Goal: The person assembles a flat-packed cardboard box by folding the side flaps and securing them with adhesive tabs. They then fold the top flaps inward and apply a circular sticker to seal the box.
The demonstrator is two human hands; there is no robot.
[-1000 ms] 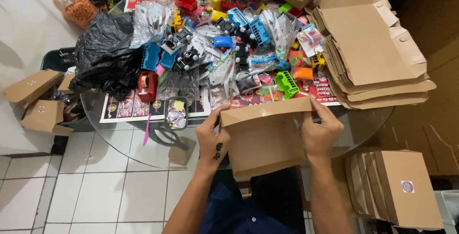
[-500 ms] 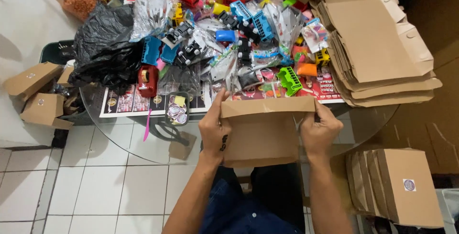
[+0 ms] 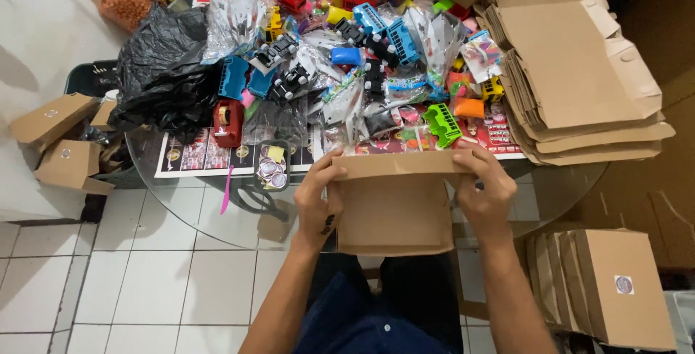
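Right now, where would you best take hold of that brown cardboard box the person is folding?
By its two upper corners, one from each side, much as the left hand and right hand hold it. The box is a wide, thin-walled piece with a folded top flap; gripping both ends likely keeps the flap shut and the panel from bending.

I've got a plain brown cardboard box (image 3: 394, 205) here, half folded, top flap bent over toward me. It's held up in the air just off the near edge of the glass table (image 3: 195, 209), not resting on it.
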